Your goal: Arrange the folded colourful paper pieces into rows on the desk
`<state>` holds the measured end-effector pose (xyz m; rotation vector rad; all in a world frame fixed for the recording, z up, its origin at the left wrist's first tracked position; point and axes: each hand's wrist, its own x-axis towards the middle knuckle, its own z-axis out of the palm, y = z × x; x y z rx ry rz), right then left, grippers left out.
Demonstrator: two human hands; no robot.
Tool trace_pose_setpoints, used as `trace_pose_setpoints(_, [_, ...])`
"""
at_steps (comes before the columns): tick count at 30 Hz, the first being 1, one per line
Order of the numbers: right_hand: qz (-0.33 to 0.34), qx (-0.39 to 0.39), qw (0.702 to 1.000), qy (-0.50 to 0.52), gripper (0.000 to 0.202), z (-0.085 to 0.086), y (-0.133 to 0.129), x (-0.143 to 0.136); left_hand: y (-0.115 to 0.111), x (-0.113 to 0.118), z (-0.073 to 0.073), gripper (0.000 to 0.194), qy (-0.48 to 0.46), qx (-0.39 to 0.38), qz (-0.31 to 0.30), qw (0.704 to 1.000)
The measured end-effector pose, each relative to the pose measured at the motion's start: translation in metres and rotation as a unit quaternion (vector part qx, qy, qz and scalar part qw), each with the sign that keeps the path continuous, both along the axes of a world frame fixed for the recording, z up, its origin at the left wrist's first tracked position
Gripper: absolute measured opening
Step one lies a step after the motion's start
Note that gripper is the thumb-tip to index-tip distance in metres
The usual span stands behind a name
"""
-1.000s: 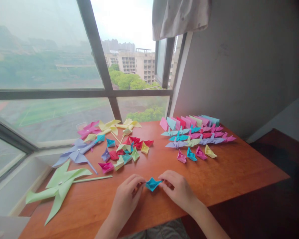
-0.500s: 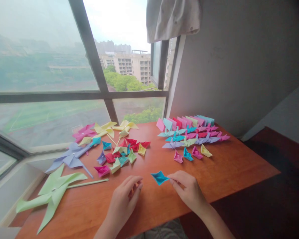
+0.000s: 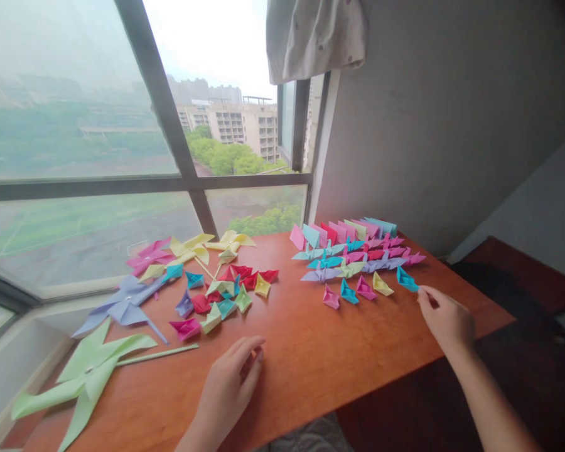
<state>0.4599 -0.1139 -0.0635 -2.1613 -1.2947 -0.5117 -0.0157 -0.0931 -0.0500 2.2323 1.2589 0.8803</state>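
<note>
Between the thumb and fingers of my right hand (image 3: 447, 317) is one tip of a blue paper boat (image 3: 407, 280). That boat stands at the right end of a row, beside a yellow paper boat (image 3: 383, 284), a magenta one (image 3: 366, 288), another blue one (image 3: 349, 292) and a pink one (image 3: 331, 297). My left hand (image 3: 230, 383) rests near the table's front edge, fingers loosely curled with a gap to the thumb and nothing in it. Nearest to it on the left lies a loose pile of paper boats, among them a magenta boat (image 3: 185, 329).
Behind the row stand lines of paper cranes (image 3: 351, 269) and folded paper pieces (image 3: 339, 232). Paper pinwheels, including a green one (image 3: 89, 370) and a purple one (image 3: 129, 302), lie on the left of the wooden table (image 3: 306, 351). A window frame (image 3: 191, 182) and grey wall (image 3: 405, 125) border it.
My right hand has carried the blue paper boat to the right and away from me, to the end of the row. The left hand has barely moved; the view has shifted slightly.
</note>
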Motion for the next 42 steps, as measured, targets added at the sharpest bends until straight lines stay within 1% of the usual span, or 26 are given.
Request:
trace_pose_setpoints(4, [-0.015, -0.057, 0.998, 0.005, 0.033, -0.015, 0.011, 0.010, 0.000, 0.000, 0.001, 0.023, 0.003, 0.009, 0.000, 1.000])
trace_pose_setpoints(8, [-0.007, -0.066, 0.998, 0.002, 0.031, -0.021, 0.018, 0.008, 0.000, 0.001, 0.004, 0.023, -0.002, 0.012, 0.005, 1.000])
trace_pose_setpoints(16, [-0.011, -0.085, 0.996, -0.012, 0.027, -0.021, 0.018, -0.003, 0.000, 0.002, 0.006, 0.022, -0.002, 0.017, 0.005, 1.000])
trace_pose_setpoints(27, [-0.005, -0.070, 0.997, -0.009, 0.030, -0.021, 0.015, -0.004, 0.001, 0.000, 0.001, 0.021, 0.012, 0.016, -0.004, 1.000])
trace_pose_setpoints(42, [-0.001, -0.054, 0.998, -0.015, 0.028, -0.030, 0.018, 0.005, 0.002, -0.001, 0.000, 0.021, 0.018, 0.009, -0.017, 1.000])
